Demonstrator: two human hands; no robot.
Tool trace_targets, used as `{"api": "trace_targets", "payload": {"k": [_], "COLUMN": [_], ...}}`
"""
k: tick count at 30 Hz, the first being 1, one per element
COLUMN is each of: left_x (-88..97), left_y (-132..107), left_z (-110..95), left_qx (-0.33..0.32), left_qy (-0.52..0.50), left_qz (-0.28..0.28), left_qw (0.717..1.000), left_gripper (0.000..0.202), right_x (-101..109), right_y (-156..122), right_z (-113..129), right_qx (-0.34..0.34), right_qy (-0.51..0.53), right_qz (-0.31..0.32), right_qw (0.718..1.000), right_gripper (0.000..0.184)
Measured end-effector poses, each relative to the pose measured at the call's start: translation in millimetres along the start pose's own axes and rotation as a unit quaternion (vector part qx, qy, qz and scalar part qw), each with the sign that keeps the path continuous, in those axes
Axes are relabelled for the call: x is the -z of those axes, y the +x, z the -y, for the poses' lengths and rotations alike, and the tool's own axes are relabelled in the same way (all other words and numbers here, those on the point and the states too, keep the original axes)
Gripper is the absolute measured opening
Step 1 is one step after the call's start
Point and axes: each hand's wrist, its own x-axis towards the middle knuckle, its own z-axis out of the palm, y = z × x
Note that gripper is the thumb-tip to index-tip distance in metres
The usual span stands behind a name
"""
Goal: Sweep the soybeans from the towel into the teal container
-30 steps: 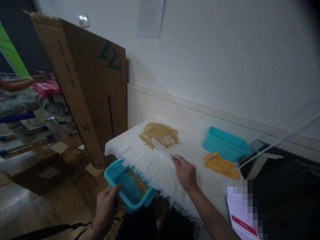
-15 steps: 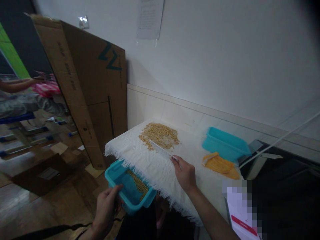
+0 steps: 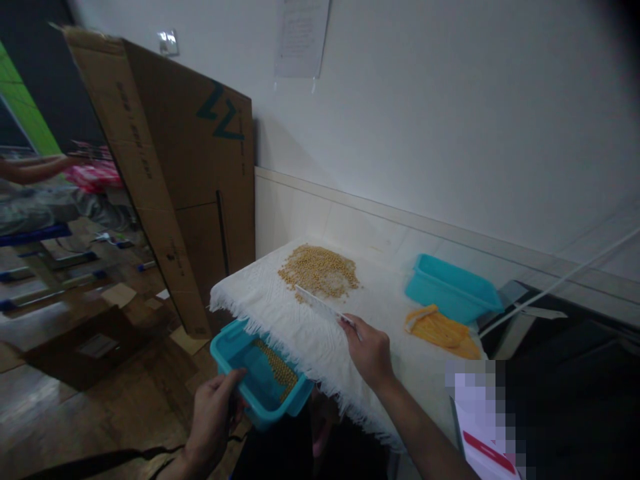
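Observation:
With fingers closed over its near rim, my left hand (image 3: 216, 408) holds a turquoise plastic bin (image 3: 253, 398) below the table's fringed edge. Soybeans (image 3: 278, 371) lie in part of that bin. My right hand (image 3: 369, 350) grips a thin, flat white card (image 3: 323, 307) by one end. The card stands tilted on its edge, its far end at the near side of a spread pile of soybeans (image 3: 320, 267). Under the pile lies a white fringed cloth (image 3: 280, 307) that covers the table.
At the table's right stand a second turquoise bin (image 3: 450, 291) and a crumpled yellow cloth (image 3: 443, 331). A large cardboard box (image 3: 200, 180) rises at the left, beside the wall. Farther left, another person's arm (image 3: 35, 169) shows near a pink checked cloth (image 3: 93, 177).
My right hand has drawn the card slightly nearer, its far tip shifting a little left and down. The left hand and bin stay in place.

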Motion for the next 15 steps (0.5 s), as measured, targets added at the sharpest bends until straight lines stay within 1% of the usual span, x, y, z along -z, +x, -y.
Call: {"api": "trace_targets", "payload": {"k": [6,10,15], "left_x": [-0.6,0.0,0.0], "left_y": [-1.0,0.4,0.6], "left_z": [-2.1,0.2,0.8], "left_qx": [0.003,0.0,-0.001], "left_qy": [0.012,0.013,0.004], "left_qz": [0.0,-0.003,0.006], "left_qw": [1.0,1.0,1.0], "left_gripper": [0.046,0.045,0.045], "right_x": [-0.1,0.2,1.0], "right_y": [-0.9,-0.9,-0.6], "right_z": [-0.2,0.6,2.2], "right_qx": [-0.012,0.001,0.007], "right_qy": [-0.013,-0.004,-0.01], "right_qz": [-0.013,0.001,-0.005], "right_qw": [1.0,1.0,1.0], "right_gripper": [0.025,0.024,0.024]}}
